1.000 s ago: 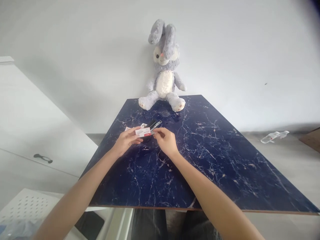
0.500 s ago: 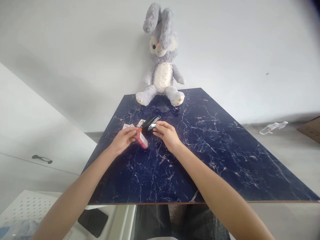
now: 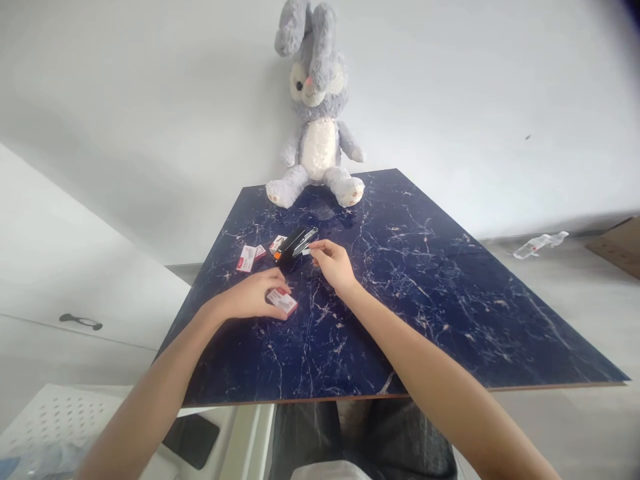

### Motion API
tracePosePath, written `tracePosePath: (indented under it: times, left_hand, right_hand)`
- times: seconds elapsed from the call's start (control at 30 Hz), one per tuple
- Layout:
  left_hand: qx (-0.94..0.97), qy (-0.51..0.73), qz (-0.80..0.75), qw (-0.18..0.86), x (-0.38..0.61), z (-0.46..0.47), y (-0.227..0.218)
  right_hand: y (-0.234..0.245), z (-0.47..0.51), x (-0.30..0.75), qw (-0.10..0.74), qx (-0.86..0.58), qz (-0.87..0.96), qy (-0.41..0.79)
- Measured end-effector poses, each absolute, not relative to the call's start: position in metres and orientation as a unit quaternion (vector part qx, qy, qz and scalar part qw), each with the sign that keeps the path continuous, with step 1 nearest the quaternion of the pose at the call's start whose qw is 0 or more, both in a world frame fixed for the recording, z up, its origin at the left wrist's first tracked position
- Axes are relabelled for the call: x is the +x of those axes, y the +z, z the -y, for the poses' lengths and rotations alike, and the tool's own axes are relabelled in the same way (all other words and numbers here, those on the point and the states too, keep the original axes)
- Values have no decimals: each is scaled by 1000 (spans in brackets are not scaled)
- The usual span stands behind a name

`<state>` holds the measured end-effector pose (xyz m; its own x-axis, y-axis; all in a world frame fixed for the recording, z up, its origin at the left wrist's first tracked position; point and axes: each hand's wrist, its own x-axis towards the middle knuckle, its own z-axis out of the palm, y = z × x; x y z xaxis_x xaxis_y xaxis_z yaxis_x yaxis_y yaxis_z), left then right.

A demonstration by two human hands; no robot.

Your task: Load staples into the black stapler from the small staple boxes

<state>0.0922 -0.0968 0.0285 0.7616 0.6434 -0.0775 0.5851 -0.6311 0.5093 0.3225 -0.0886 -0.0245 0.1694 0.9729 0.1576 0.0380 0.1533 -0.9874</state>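
My left hand [image 3: 249,295] is closed around the edges of a small red-and-white staple box [image 3: 283,302], low over the front middle of the table or on it; I cannot tell which. Just beyond it lies a black stapler [image 3: 291,245] with an orange part and a shiny metal rail showing. At the stapler's right side, the fingertips of my right hand [image 3: 334,265] pinch a small pale strip [image 3: 306,252], too small to make out clearly. More red-and-white boxes [image 3: 247,259] lie left of the stapler, and another small box [image 3: 277,244] is partly behind it.
A grey plush rabbit [image 3: 320,150] sits at the back of the blue marbled table [image 3: 410,280], against the wall. On the floor to the right are a clear plastic item [image 3: 540,245] and a cardboard box [image 3: 617,247]. A dark phone-like slab [image 3: 193,440] lies below at left.
My left hand has moved toward me, lowering the staple box and turning its white face up. The boxes behind are uncovered. My right hand stays beside the stapler. The view has shifted slightly.
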Motion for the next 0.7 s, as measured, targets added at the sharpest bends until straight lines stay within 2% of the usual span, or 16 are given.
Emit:
tracePosePath:
  times: [0.13, 0.27, 0.4, 0.57, 0.7]
  left_hand:
    - [867, 135, -422, 227, 93, 87, 13]
    - [816, 234, -471, 239, 98, 89, 1]
    - [754, 354, -467, 297, 105, 95, -3]
    - [663, 432, -438, 427, 104, 90, -5]
    - [565, 467, -346, 585, 95, 84, -5]
  right_hand:
    - [-20, 96, 316, 525, -501, 569, 386]
    - [-8, 105, 312, 462, -519, 633, 341]
    - [-8, 106, 312, 401, -469, 632, 469]
    - [-15, 106, 306, 443, -404, 593, 538]
    - [-14, 108, 302, 497, -381, 482, 613]
